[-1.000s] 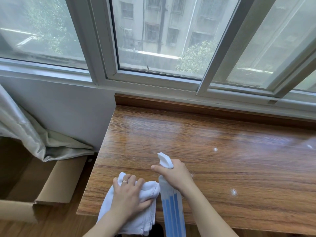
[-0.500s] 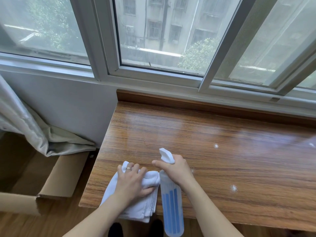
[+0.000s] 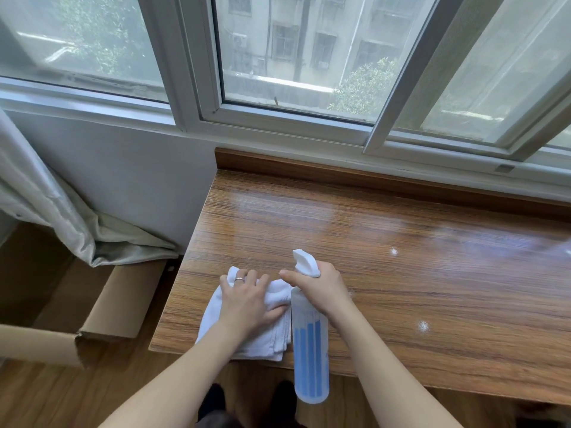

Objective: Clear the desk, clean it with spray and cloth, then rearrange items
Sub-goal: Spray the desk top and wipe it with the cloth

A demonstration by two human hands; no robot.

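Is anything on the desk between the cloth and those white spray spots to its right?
Only the spray bottle, which the right hand grips right beside the cloth under the left hand. Past it, bare desk runs to the foam spots.

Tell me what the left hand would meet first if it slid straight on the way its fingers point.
Probably nothing soon: the left hand, on the white cloth, points across bare desk toward its raised back edge, though depth is unclear.
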